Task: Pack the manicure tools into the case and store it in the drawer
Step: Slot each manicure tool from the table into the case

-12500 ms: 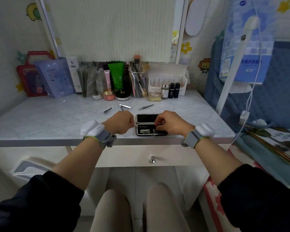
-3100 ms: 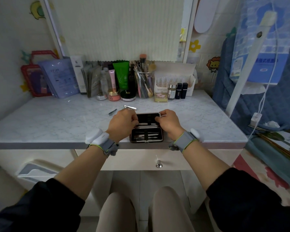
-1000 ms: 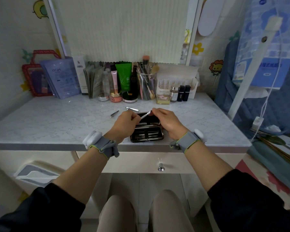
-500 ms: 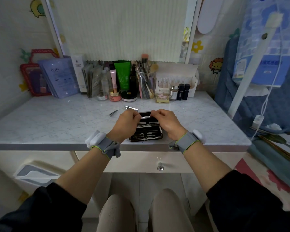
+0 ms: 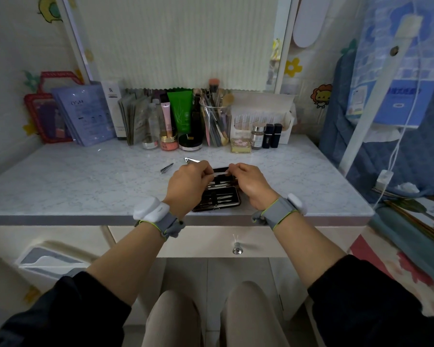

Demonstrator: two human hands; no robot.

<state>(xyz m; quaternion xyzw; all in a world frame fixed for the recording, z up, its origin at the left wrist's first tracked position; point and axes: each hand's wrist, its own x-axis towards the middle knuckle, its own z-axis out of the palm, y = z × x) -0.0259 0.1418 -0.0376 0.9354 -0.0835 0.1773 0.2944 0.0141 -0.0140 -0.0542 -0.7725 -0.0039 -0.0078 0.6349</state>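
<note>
Hands: left hand (image 5: 189, 182) and right hand (image 5: 252, 182) are hovering over the open case (image 5: 217, 196), each one pinching an end of a slim metal tool (image 5: 220, 173) that is lying level between them.
Case: it is sitting open at the near edge of the worktop (image 5: 85, 181), just above the drawer; several tools are already showing in the near half, and the far half is mostly hidden behind the fingers.
Step in hand: by the look of it, the slim tool is being lined up with a slot in the far half of the case.
Loose tools: nail clippers (image 5: 192, 160) are peeking out just beyond the left hand, and a small dark tool (image 5: 167, 168) is lying further left on the worktop, both outside the case.
Drawer: it is sitting closed under the worktop, its knob (image 5: 236, 249) untouched.
Next move: the tool is asking to be lowered flat and slid under its strap; whether the strap is loose or tight, I cannot tell. Then the two strays are waiting to be gathered.
Progress: packing looks well along, but closing and storing are not yet begun.
Clutter: cosmetics (image 5: 181, 121) are standing along the far edge, well apart from the action.
</note>
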